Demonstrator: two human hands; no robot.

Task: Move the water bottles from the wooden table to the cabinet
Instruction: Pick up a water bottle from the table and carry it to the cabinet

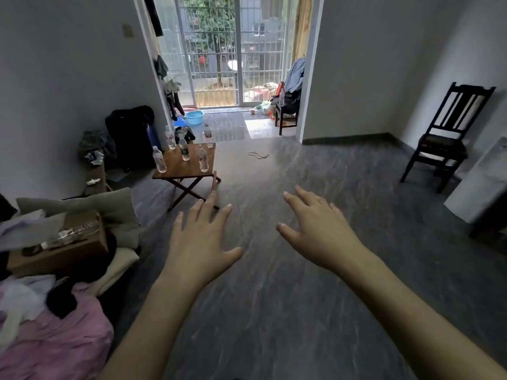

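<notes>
Five water bottles (203, 159) upright on worktop (179, 171); dark chair (450, 133) well apart. Left hand (199, 237) and right hand (319, 229): fingers spread, empty.

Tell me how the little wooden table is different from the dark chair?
The wooden table is light brown, low, on crossed legs, and holds water bottles. The dark chair is nearly black, taller, has a slatted back, and holds no bottles. The table stands left, the chair right. Both look wooden.

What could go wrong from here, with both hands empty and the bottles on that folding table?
1. The bottles stand close together on the small folding table; reaching for a back one may topple a front one.
2. A cord lies on the floor near the table, a possible trip.
3. Both the left hand and right hand are open and far away.
</notes>
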